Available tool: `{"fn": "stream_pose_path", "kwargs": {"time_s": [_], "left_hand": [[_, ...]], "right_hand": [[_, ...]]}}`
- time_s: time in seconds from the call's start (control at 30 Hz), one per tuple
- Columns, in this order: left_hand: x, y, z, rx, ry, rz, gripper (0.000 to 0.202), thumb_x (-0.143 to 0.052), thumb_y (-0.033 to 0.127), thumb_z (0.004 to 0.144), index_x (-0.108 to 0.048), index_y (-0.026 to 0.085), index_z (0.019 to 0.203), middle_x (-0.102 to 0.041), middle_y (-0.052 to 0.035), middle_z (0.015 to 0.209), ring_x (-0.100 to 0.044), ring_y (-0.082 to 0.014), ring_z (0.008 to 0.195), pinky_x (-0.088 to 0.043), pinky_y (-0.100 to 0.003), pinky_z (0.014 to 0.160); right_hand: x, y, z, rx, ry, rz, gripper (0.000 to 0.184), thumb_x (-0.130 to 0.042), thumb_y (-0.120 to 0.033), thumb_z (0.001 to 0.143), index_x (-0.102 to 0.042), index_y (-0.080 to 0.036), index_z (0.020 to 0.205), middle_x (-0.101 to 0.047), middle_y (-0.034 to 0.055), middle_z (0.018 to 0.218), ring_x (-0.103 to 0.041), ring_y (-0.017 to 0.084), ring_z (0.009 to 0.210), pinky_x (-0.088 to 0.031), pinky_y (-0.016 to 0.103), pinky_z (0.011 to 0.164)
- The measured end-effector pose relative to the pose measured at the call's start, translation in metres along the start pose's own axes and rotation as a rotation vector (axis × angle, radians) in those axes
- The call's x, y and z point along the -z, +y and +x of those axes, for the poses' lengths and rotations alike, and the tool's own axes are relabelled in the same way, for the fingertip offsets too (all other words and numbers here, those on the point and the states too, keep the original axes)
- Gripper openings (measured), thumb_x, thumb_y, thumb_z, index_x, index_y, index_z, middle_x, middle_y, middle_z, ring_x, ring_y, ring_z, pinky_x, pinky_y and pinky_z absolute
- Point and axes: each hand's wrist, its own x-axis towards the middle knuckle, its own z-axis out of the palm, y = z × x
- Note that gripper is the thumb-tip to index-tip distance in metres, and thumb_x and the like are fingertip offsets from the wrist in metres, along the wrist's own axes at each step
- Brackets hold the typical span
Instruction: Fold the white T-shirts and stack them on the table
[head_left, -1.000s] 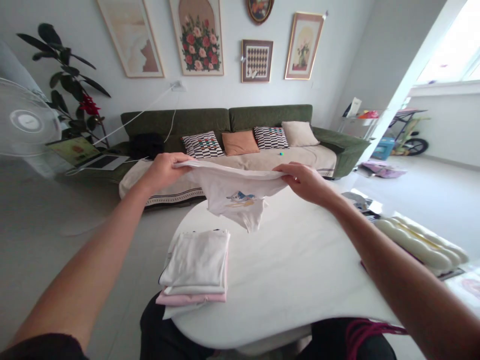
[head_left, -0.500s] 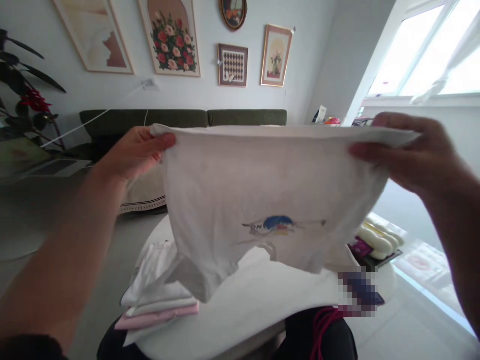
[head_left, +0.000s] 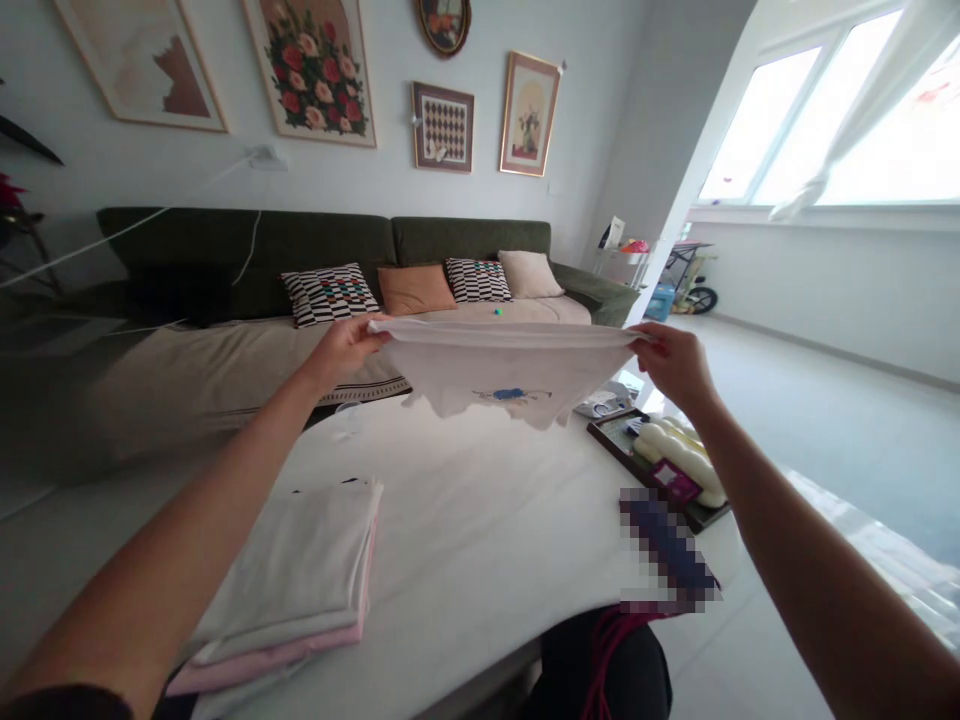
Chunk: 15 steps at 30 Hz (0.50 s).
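Observation:
A white T-shirt (head_left: 480, 370) with a small blue print is stretched out in front of me above the far part of the white table (head_left: 480, 510). My left hand (head_left: 349, 348) pinches one end of its top edge. At the opposite end, my right hand (head_left: 673, 362) grips the cloth between thumb and fingers. Both arms reach far forward, and the edge between the hands is taut. Below it the fabric slants away and its lower border is uneven. A stack of folded white and pink clothes (head_left: 300, 570) lies at the table's near left, beneath my left forearm.
A dark tray (head_left: 622, 447) with a cream puffy item (head_left: 679, 455) sits at the table's right side. Nearer me lies a blurred-out dark object (head_left: 667, 550) with a crimson cord (head_left: 604, 650). Behind the table stands a green sofa (head_left: 472, 240) with several cushions.
Both hands have moved forward and lower, away from me, carrying the T-shirt with them. The shirt's lower part now swings out farther. My view has shifted, showing more of the sofa and tray.

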Motion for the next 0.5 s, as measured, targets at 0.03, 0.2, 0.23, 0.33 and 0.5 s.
{"fn": "stream_pose_path", "kwargs": {"time_s": [0.03,0.2,0.23,0.33,0.5], "left_hand": [[-0.001,0.000,-0.013,0.004,-0.080,-0.016,0.032,-0.065,0.028,0.077,-0.064,0.011,0.103,-0.071,-0.0054,0.098,-0.063,-0.0171,0.091,-0.048,-0.032,0.087],[-0.040,-0.035,-0.108,0.107,-0.458,0.056,0.034,-0.054,0.026,0.082,-0.065,0.016,0.112,-0.066,-0.0064,0.120,-0.058,-0.0234,0.114,-0.041,-0.037,0.101],[-0.052,-0.048,-0.130,0.132,-0.533,0.093,0.035,-0.050,0.021,0.081,-0.066,0.017,0.113,-0.065,-0.0054,0.121,-0.057,-0.0229,0.115,-0.040,-0.036,0.103],[-0.088,-0.081,-0.193,0.167,-0.747,0.226,0.048,-0.041,0.007,0.077,-0.064,0.022,0.116,-0.060,-0.0027,0.128,-0.050,-0.0179,0.124,-0.033,-0.035,0.108],[-0.117,-0.098,-0.247,0.196,-1.139,0.427,0.038,-0.057,0.016,0.074,-0.068,0.028,0.108,-0.058,-0.0030,0.131,-0.049,-0.0259,0.124,-0.037,-0.043,0.104]], "right_hand": [[0.003,0.007,-0.013,-0.009,-0.029,-0.006,0.032,-0.051,-0.023,0.076,-0.068,-0.013,0.100,-0.059,-0.0026,0.054,-0.054,0.012,0.051,-0.041,0.023,0.054],[-0.016,0.065,-0.117,-0.078,-0.207,-0.058,0.035,-0.046,-0.022,0.072,-0.069,-0.015,0.096,-0.073,0.0074,0.092,-0.067,0.022,0.081,-0.051,0.032,0.073],[-0.024,0.077,-0.141,-0.093,-0.240,-0.066,0.036,-0.043,-0.021,0.072,-0.069,-0.015,0.096,-0.072,0.0088,0.100,-0.067,0.023,0.089,-0.052,0.033,0.077],[-0.043,0.108,-0.206,-0.142,-0.369,-0.106,0.037,-0.039,-0.020,0.071,-0.070,-0.016,0.092,-0.073,0.0104,0.099,-0.068,0.023,0.090,-0.053,0.036,0.079],[-0.056,0.133,-0.265,-0.142,-0.620,-0.160,0.019,-0.053,-0.027,0.068,-0.071,-0.021,0.074,-0.075,0.0064,0.085,-0.069,0.023,0.088,-0.053,0.035,0.084]]}}
